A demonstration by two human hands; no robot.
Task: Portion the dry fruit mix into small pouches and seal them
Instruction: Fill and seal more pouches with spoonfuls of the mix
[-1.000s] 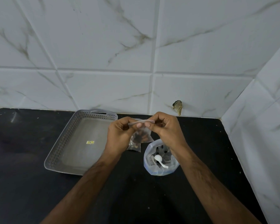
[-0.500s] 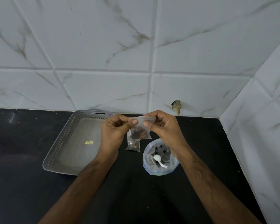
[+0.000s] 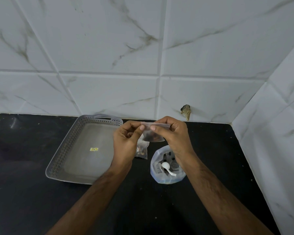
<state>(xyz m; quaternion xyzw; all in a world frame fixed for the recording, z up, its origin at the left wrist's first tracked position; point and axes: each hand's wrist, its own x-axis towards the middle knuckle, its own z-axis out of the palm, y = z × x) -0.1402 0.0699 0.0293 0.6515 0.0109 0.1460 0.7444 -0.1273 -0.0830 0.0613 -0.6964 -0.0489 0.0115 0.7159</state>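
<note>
Desk point(image 3: 24, 192): a black top filling the lower half of the frame, with pale crumbs scattered on it.
Tray point(image 3: 61, 160): a grey plastic tray with perforated walls, left of centre on the desk, its far end close to the wall; a small yellow sticker point(image 3: 94, 149) lies on its floor.
Left hand point(image 3: 126, 143): at the centre of the frame, raised above the desk, thumb and forefinger pinching the left end of the pouch's top strip, the other fingers curled in.
Second pouch point(image 3: 142, 150): a small clear pouch with brown dry fruit, lying on the desk just right of the tray, partly hidden behind the left hand.
Pouch point(image 3: 154, 133): a small clear pouch with dark dry fruit at its bottom, held in the air between both hands at the centre of the frame, above the desk; whether its top strip is fully closed cannot be told.
Right hand point(image 3: 175, 134): just right of centre, thumb and forefinger pinching the right part of the pouch's top strip, the remaining fingers curled behind it.
Bag point(image 3: 167, 179): an open plastic bag of dry fruit mix, standing on the desk below the right wrist, with a white spoon point(image 3: 166, 167) inside.
Wall point(image 3: 143, 48): white marble-look tiles across the upper half and right side, with a chipped spot point(image 3: 186, 111) near the desk's edge.
</note>
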